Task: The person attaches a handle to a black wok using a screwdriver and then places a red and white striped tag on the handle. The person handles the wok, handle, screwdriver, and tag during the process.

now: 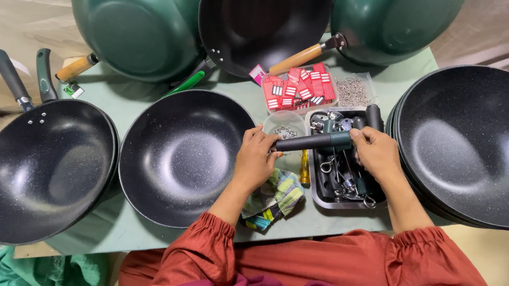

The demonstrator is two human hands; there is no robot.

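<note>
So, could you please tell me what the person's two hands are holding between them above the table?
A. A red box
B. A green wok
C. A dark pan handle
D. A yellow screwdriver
C: the left hand grips one end and the right hand the other end of a dark pan handle, held level over the metal tray of small parts.

Tabletop (395, 81): one wok (183, 155) at centre, handle-less; a stack of handled woks (40, 170) to its left; a stack of handle-less woks (475, 144) at far right. Behind, three upturned or tilted woks (136, 19) in a row. Between centre wok and right stack: metal tray (323, 195) of hardware, small round tub (285, 126) just left of it, box of small packets (299, 87) behind. Pan handle (310, 143) held over the tray, left hand (255, 158) at one end, right hand (378, 152) at the other.
</note>
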